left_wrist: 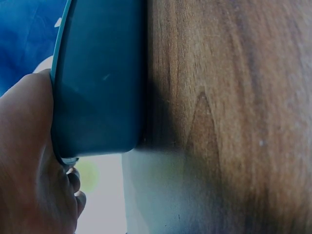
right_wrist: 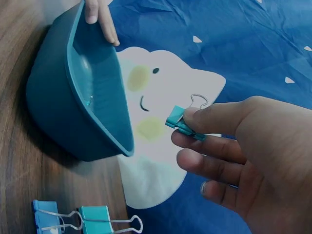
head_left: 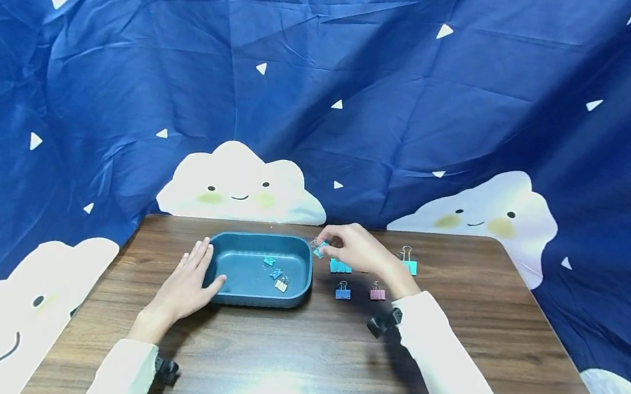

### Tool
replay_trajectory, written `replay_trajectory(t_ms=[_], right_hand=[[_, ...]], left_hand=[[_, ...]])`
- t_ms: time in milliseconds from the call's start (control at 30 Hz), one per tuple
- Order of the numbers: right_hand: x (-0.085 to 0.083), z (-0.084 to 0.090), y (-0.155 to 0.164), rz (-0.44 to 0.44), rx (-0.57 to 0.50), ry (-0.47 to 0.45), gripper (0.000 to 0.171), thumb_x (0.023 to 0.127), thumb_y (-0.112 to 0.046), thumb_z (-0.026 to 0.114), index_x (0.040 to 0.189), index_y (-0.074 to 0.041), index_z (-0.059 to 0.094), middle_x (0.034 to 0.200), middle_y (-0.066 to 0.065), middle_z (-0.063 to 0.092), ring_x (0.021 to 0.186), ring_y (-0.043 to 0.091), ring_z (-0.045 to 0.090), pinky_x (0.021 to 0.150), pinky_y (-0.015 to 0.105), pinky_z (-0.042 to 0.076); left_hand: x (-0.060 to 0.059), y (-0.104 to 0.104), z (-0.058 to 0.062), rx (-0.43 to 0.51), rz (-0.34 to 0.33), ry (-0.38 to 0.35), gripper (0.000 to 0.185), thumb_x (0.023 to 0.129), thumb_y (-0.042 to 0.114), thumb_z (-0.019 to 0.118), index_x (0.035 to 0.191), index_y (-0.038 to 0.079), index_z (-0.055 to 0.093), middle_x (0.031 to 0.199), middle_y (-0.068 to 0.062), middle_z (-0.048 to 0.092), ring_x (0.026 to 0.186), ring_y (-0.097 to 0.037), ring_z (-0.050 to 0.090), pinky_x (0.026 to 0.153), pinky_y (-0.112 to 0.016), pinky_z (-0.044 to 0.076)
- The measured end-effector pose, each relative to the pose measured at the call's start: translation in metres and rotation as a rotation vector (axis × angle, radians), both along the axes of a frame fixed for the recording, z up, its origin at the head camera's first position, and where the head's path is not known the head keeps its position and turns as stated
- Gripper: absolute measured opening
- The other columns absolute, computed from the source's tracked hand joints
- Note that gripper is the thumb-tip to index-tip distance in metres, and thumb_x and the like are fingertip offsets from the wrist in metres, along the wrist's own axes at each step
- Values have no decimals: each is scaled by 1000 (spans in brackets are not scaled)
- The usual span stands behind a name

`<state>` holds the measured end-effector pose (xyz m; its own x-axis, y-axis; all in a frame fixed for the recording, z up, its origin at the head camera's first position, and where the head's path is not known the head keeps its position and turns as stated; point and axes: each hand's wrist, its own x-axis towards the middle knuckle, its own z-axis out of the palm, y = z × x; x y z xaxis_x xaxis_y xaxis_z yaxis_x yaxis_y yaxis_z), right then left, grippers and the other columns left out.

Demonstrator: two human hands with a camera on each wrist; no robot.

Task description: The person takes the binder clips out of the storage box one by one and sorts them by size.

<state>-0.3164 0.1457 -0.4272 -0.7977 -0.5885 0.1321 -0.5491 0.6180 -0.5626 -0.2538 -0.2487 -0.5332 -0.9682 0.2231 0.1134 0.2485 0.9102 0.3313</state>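
Note:
A dark teal tray stands on the wooden table with three small binder clips inside. My left hand rests flat against the tray's left wall, thumb over its rim, fingers straight. My right hand hovers at the tray's far right corner and pinches a teal binder clip between thumb and forefinger, its wire handles pointing away. In the right wrist view the tray lies just left of the pinched clip.
Loose binder clips lie on the table right of the tray: teal ones, a blue one, a pink one and another teal one. Two teal clips show below the right hand. A blue cloud-print cloth hangs behind.

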Motion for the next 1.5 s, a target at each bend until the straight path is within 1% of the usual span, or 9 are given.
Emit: replay_trajectory(t_ms=[300, 400, 533, 867, 967, 1067, 1167, 1400, 1500], right_hand=[[11, 3, 31, -78, -64, -2, 15, 104, -21, 71, 116, -18, 79, 94, -6, 78, 76, 11, 67, 75, 32, 56], [15, 3, 40, -105, -71, 9, 13, 103, -21, 72, 114, -21, 79, 94, -6, 79, 80, 10, 69, 79, 33, 56], [18, 1, 52, -138, -73, 46, 12, 101, -22, 74, 112, -21, 79, 96, -5, 78, 85, 10, 67, 81, 33, 56], [23, -7, 80, -194, -90, 88, 10, 100, -22, 76, 109, -20, 80, 97, -6, 78, 87, 10, 66, 78, 29, 54], [26, -8, 88, -208, -109, 71, 12, 99, -20, 77, 110, -18, 80, 95, -5, 79, 81, 12, 68, 72, 27, 55], [29, -10, 96, -233, -130, 52, 12, 100, -19, 76, 111, -18, 79, 91, -3, 77, 76, 19, 70, 67, 26, 55], [32, -14, 104, -256, -142, 43, 11, 100, -18, 76, 111, -18, 79, 87, 0, 76, 74, 24, 70, 66, 25, 54], [36, -26, 122, -305, -158, 36, 9, 100, -15, 75, 109, -15, 77, 83, -2, 74, 70, 22, 71, 62, 25, 55], [37, -32, 128, -313, -202, 8, 10, 101, -11, 74, 111, -11, 75, 89, 6, 77, 72, 23, 73, 63, 29, 61]], left_hand=[[1, 1, 1, 0, 3, -6, 87, 109, 47, 53, 167, -7, 19, 178, -24, 10, 166, -42, 10, 136, -60, 14], [1, 1, 0, 3, 1, -4, 86, 109, 45, 55, 167, -7, 19, 178, -24, 11, 166, -42, 10, 136, -60, 15], [1, 1, 0, 9, -1, 0, 86, 109, 44, 56, 167, -8, 19, 178, -24, 11, 166, -42, 11, 135, -60, 14], [1, 0, 1, 7, -1, -4, 87, 109, 47, 54, 167, -7, 19, 178, -24, 11, 166, -42, 10, 136, -60, 14], [1, 1, 1, 8, -4, 2, 86, 109, 46, 55, 167, -8, 20, 178, -24, 12, 166, -43, 11, 135, -61, 15], [1, 1, 1, 10, -6, 10, 86, 108, 45, 55, 166, -8, 21, 178, -24, 12, 166, -43, 12, 135, -61, 16], [1, 1, 0, 6, -5, 12, 87, 108, 46, 55, 166, -8, 21, 178, -24, 12, 166, -43, 12, 135, -61, 16], [0, 1, 0, -1, -5, 15, 87, 108, 48, 54, 166, -8, 21, 178, -24, 12, 166, -43, 12, 135, -61, 16], [1, 0, 1, 3, -5, 9, 87, 109, 47, 54, 166, -8, 20, 178, -24, 12, 166, -43, 12, 135, -61, 16]])
